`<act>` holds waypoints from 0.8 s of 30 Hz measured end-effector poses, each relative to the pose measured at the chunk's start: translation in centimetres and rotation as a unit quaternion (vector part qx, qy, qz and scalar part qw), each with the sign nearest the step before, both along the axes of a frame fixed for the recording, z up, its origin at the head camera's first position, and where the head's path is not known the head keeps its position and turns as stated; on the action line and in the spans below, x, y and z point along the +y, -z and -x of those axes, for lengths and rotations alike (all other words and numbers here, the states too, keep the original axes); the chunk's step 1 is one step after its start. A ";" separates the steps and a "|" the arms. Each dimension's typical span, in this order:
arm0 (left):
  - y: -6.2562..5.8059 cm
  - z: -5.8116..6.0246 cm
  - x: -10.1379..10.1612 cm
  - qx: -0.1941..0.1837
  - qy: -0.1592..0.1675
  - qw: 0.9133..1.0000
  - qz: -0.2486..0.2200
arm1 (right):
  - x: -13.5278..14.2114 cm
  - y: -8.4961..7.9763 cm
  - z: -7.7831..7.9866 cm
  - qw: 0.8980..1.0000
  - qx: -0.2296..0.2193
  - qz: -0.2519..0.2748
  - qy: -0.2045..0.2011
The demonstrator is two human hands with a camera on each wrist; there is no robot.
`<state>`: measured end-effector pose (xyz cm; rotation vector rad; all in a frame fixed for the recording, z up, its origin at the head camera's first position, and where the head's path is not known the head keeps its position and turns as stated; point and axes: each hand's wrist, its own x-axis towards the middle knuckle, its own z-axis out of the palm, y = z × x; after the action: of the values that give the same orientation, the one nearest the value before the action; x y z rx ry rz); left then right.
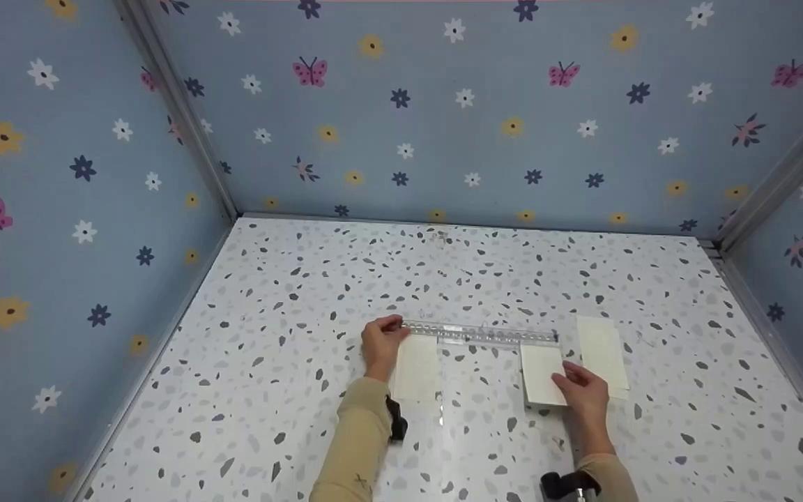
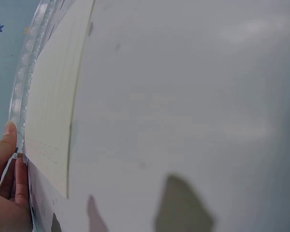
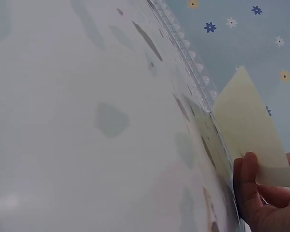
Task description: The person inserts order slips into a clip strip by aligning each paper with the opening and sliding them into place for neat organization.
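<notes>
Blue panelling (image 1: 112,369) on the far left, dotted with flowers and pink butterflies, and it meets a white, speckled tabletop (image 1: 485,279). Now a tan left sleeve (image 1: 356,443), a black wrist mount (image 1: 396,418) at its cuff, and out of it the left hand (image 1: 382,345): thumb and fingers close together, pinching the end of a clear strip (image 1: 478,335). Just below that end, a cream sheet (image 1: 416,369) lies on the table, faint lines printed across it. Follow the strip along its row of round bumps, running nearly straight across the table, and near its other end comes a second cream paper (image 1: 541,373). That one is in the right hand (image 1: 588,396)! Thumb and fingers have it by the lower right side, a narrow pinch, the paper tilted up from the tabletop; whether it touches the strip, I can't tell. Last on the right, just beyond those fingers, more pale paper (image 1: 600,348) lies flat.
</notes>
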<state>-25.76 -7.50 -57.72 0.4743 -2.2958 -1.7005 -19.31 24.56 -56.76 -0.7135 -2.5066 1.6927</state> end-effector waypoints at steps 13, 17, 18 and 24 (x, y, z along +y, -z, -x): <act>0.1 0.1 0.0 -0.010 0.000 1.000 -0.003 | -0.3 -0.1 0.0 1.000 0.008 -0.008 -0.006; 0.1 0.1 -0.1 -0.005 0.000 1.000 -0.002 | -0.5 0.0 0.1 1.000 0.017 -0.014 -0.004; 0.1 0.1 -0.1 -0.004 -0.001 1.000 -0.003 | -0.6 0.0 0.1 1.000 0.018 -0.014 -0.004; 0.3 0.1 -0.1 -0.002 -0.004 1.000 -0.008 | -0.9 0.1 0.2 1.000 0.011 -0.006 0.001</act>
<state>-25.82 -7.57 -57.98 0.4890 -2.2822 -1.7166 -19.52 23.68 -56.86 -0.6936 -2.4991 1.6733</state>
